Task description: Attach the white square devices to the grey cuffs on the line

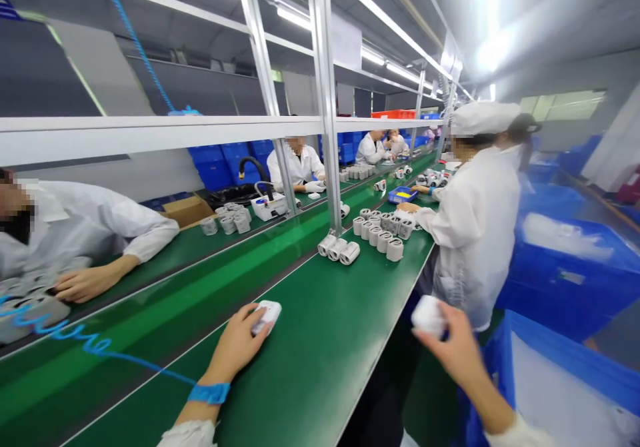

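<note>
My left hand (241, 339), with a blue band on its wrist, is closed around a white plastic piece (267, 316) at the green bench top. Out past the bench's right edge, my right hand (454, 344) grips a white rounded plastic piece (429, 317) between thumb and fingers. This piece is slightly blurred, and its exact kind does not show. Farther up the bench, three light grey hollow housings (339, 249) lie on their sides. Beside them, several similar housings (374, 235) stand in rows.
A blue bin (507, 354) with white plastic inside stands at right. A co-worker in white (475, 214) stands along the bench. Across the green belt (210, 294), another co-worker's hand (80, 284) rests near grey parts. A metal post (327, 100) and blue coiled cord (70, 330) are nearby.
</note>
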The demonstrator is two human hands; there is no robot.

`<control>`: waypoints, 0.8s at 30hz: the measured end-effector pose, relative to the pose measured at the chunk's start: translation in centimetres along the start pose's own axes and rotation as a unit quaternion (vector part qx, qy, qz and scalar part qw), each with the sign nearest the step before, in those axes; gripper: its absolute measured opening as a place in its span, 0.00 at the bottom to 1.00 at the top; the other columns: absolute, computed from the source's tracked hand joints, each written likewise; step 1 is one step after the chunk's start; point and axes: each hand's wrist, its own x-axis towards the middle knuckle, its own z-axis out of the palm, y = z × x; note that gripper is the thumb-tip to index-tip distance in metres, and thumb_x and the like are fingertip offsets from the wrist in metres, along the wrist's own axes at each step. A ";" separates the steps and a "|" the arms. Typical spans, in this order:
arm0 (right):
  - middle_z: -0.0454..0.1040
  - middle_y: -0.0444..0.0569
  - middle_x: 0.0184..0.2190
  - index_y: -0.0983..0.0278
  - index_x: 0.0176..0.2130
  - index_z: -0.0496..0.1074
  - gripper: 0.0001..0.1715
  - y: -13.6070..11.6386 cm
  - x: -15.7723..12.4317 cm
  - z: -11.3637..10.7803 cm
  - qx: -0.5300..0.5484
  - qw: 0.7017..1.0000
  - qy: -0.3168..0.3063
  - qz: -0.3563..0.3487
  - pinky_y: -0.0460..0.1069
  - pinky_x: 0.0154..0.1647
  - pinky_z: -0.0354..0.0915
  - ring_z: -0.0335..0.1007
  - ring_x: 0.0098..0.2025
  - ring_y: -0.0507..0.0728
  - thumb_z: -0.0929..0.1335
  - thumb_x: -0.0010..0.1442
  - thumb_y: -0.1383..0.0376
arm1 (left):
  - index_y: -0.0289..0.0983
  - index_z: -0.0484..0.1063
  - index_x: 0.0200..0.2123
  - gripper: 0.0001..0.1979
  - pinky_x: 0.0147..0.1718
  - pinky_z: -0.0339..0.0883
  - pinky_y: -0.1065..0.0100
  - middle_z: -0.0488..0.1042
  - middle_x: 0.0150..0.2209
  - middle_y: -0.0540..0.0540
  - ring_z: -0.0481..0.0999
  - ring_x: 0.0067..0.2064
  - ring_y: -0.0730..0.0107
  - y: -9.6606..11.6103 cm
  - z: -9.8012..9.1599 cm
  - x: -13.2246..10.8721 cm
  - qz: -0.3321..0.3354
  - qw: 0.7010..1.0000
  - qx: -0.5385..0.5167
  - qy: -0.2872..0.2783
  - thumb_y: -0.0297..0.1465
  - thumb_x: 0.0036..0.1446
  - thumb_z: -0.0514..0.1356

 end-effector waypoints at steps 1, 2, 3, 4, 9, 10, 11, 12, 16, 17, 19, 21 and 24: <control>0.68 0.59 0.54 0.63 0.59 0.68 0.46 -3.2 0.4 2.3 0.036 0.996 -0.072 -0.039 0.62 0.57 0.66 0.68 0.54 0.70 0.75 0.46 0.47 | 0.38 0.77 0.52 0.24 0.58 0.66 0.55 0.71 0.57 0.39 0.73 0.56 0.52 0.7 -0.2 -0.2 0.004 1.000 -0.003 -0.010 0.44 0.60 0.55; 0.66 0.58 0.56 0.63 0.60 0.66 0.48 -6.5 0.9 4.8 0.068 0.980 -0.163 -0.087 0.59 0.59 0.66 0.68 0.55 0.68 0.76 0.45 0.50 | 0.38 0.76 0.54 0.24 0.58 0.65 0.54 0.69 0.59 0.38 0.72 0.57 0.52 1.3 -0.4 -0.6 0.006 1.000 -0.006 -0.018 0.44 0.60 0.56; 0.64 0.58 0.57 0.63 0.62 0.65 0.50 -9.8 1.4 7.2 0.091 0.958 -0.237 -0.132 0.58 0.59 0.66 0.68 0.55 0.66 0.77 0.44 0.52 | 0.38 0.74 0.56 0.25 0.59 0.65 0.54 0.67 0.61 0.38 0.71 0.59 0.51 1.9 -0.7 -1.1 0.005 1.000 -0.010 -0.027 0.44 0.60 0.56; 0.64 0.57 0.58 0.62 0.62 0.64 0.51 -12.7 1.9 9.5 0.101 0.932 -0.297 -0.179 0.57 0.59 0.66 0.68 0.55 0.66 0.77 0.43 0.53 | 0.37 0.73 0.57 0.27 0.60 0.64 0.54 0.64 0.63 0.37 0.69 0.60 0.50 2.5 -1.0 -1.7 0.003 0.999 -0.015 -0.034 0.45 0.59 0.57; 0.68 0.58 0.54 0.63 0.58 0.70 0.42 -19.6 4.2 18.1 0.095 0.848 -0.412 -0.320 0.59 0.58 0.65 0.70 0.52 0.66 0.76 0.43 0.62 | 0.35 0.71 0.59 0.32 0.62 0.59 0.50 0.61 0.65 0.32 0.65 0.63 0.45 4.0 -2.2 -4.3 -0.018 0.998 -0.038 -0.049 0.43 0.53 0.65; 0.69 0.58 0.53 0.63 0.57 0.71 0.41 -19.6 4.7 19.6 0.099 0.842 -0.414 -0.332 0.59 0.59 0.64 0.70 0.52 0.66 0.76 0.43 0.62 | 0.36 0.71 0.59 0.33 0.62 0.59 0.50 0.62 0.65 0.33 0.65 0.63 0.45 3.9 -2.2 -4.3 -0.017 0.998 -0.047 -0.045 0.43 0.52 0.66; 0.70 0.58 0.54 0.62 0.57 0.71 0.40 -19.3 5.2 21.1 0.104 0.837 -0.415 -0.340 0.60 0.59 0.64 0.69 0.53 0.67 0.76 0.44 0.60 | 0.37 0.71 0.59 0.32 0.62 0.59 0.51 0.62 0.65 0.34 0.66 0.63 0.47 3.6 -2.1 -4.2 -0.015 0.997 -0.058 -0.041 0.44 0.52 0.67; 0.71 0.57 0.53 0.60 0.56 0.72 0.39 -18.8 5.7 22.4 0.106 0.836 -0.415 -0.344 0.61 0.60 0.63 0.69 0.54 0.68 0.76 0.44 0.58 | 0.38 0.72 0.58 0.32 0.62 0.60 0.52 0.63 0.64 0.35 0.66 0.62 0.48 3.3 -2.0 -4.0 -0.016 0.997 -0.068 -0.038 0.45 0.51 0.67; 0.70 0.55 0.57 0.55 0.53 0.75 0.38 -16.5 7.0 25.0 0.127 0.839 -0.414 -0.329 0.63 0.61 0.63 0.66 0.59 0.70 0.76 0.44 0.47 | 0.41 0.74 0.55 0.31 0.60 0.62 0.50 0.66 0.63 0.37 0.67 0.62 0.49 2.5 -1.3 -3.1 -0.020 0.995 -0.095 -0.024 0.48 0.50 0.68; 0.70 0.55 0.58 0.55 0.52 0.75 0.37 -16.1 7.4 25.1 0.140 0.842 -0.407 -0.324 0.63 0.61 0.64 0.67 0.59 0.70 0.75 0.45 0.46 | 0.41 0.74 0.55 0.31 0.59 0.64 0.51 0.66 0.62 0.38 0.69 0.60 0.50 2.5 -1.3 -2.9 -0.022 0.994 -0.105 -0.014 0.48 0.49 0.68; 0.71 0.55 0.56 0.55 0.49 0.76 0.33 -15.3 8.6 24.8 0.168 0.864 -0.377 -0.288 0.62 0.58 0.67 0.70 0.56 0.69 0.73 0.47 0.44 | 0.39 0.76 0.53 0.28 0.51 0.72 0.58 0.69 0.60 0.38 0.77 0.50 0.58 2.6 -1.6 -2.6 -0.043 0.992 -0.117 0.020 0.44 0.50 0.69; 0.76 0.56 0.49 0.56 0.44 0.77 0.30 -14.8 10.2 24.2 0.177 0.906 -0.329 -0.200 0.63 0.52 0.70 0.75 0.49 0.68 0.71 0.48 0.42 | 0.37 0.79 0.48 0.19 0.40 0.75 0.68 0.77 0.51 0.40 0.79 0.37 0.69 2.7 -2.8 -2.2 -0.088 0.991 -0.090 0.052 0.37 0.54 0.67; 0.80 0.54 0.36 0.58 0.39 0.76 0.28 -14.1 11.9 22.6 0.171 0.949 -0.259 -0.058 0.63 0.43 0.71 0.77 0.37 0.67 0.70 0.46 0.42 | 0.36 0.81 0.33 0.04 0.36 0.73 0.75 0.82 0.34 0.47 0.79 0.32 0.74 2.8 -6.6 -1.6 -0.152 0.985 -0.013 0.079 0.29 0.55 0.65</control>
